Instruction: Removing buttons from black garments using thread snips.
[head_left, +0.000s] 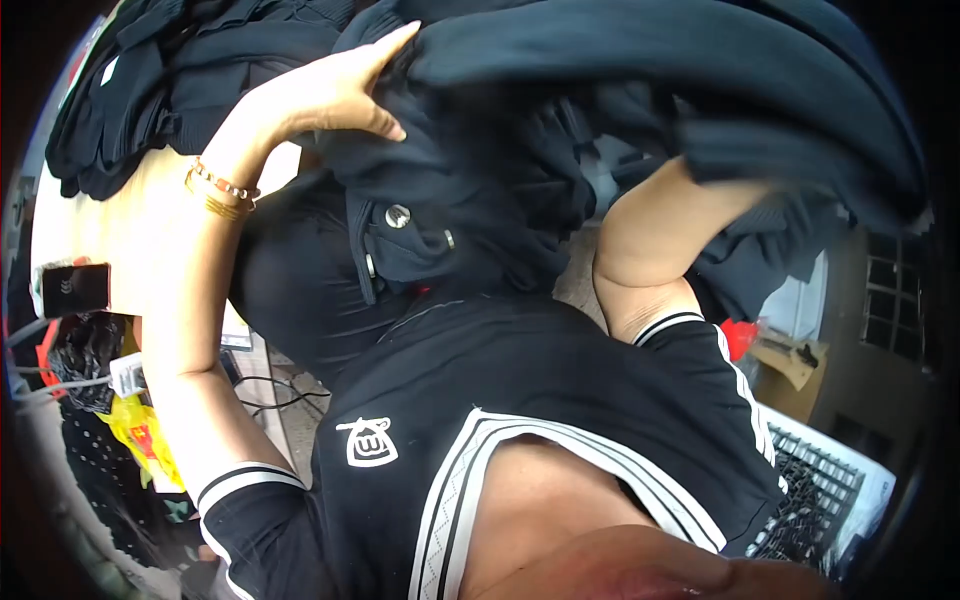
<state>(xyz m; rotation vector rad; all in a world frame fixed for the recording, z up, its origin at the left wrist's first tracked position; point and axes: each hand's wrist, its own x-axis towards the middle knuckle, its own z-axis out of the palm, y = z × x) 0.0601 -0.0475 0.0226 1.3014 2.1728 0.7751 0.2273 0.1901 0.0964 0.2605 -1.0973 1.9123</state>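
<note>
A dark navy garment point(470, 200) with metal snap buttons is lifted in front of my chest and fills the upper middle of the view. My left hand point(340, 90), with beaded and gold bracelets at the wrist, presses flat against the garment's upper left edge, fingers extended. My right arm comes up at the right and bends at the elbow. Its hand is buried under the blurred folds of the garment point(760, 120) and cannot be seen.
A heap of dark clothes point(150, 80) lies on a pale table point(130, 230) at the upper left. A black phone point(75, 290) rests on the table's edge. A yellow bag point(140, 430) and cables hang at the left. A black crate point(815, 490) stands lower right.
</note>
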